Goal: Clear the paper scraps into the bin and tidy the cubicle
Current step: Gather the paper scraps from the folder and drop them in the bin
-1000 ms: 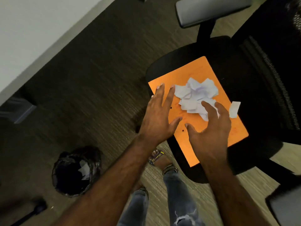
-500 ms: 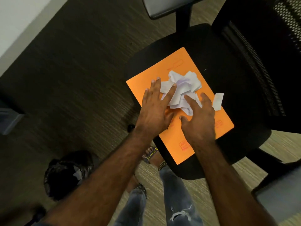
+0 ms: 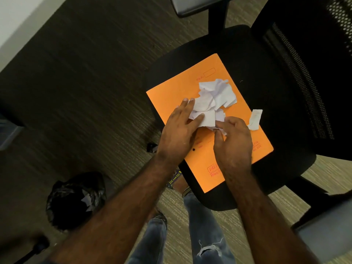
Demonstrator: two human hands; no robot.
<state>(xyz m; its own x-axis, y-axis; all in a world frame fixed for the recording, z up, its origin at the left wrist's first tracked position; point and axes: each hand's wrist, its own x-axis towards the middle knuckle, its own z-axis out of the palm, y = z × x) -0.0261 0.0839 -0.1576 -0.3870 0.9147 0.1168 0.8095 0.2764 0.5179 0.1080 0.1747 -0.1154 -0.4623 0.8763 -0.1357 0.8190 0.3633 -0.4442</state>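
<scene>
A heap of white paper scraps [image 3: 215, 98] lies on an orange folder [image 3: 236, 155] that rests on a black office chair seat [image 3: 270, 77]. My left hand [image 3: 179, 132] presses against the heap's left side, thumb on a scrap. My right hand [image 3: 234, 143] curls its fingers around the scraps at the heap's near edge. One loose scrap [image 3: 255, 119] lies apart at the folder's right edge. A bin with a black liner [image 3: 74, 201] stands on the carpet at lower left, a few scraps inside.
The chair's mesh backrest [image 3: 312, 63] rises at the right, with a grey armrest [image 3: 196, 4] at the top and another [image 3: 327, 233] at lower right. My legs in jeans [image 3: 202, 227] stand by the seat. A white wall base runs along the upper left.
Both hands have closed in from the sides and bunched the spread scraps into a tighter heap. The right fingers have curled onto the near scraps. The view has shifted closer to the chair.
</scene>
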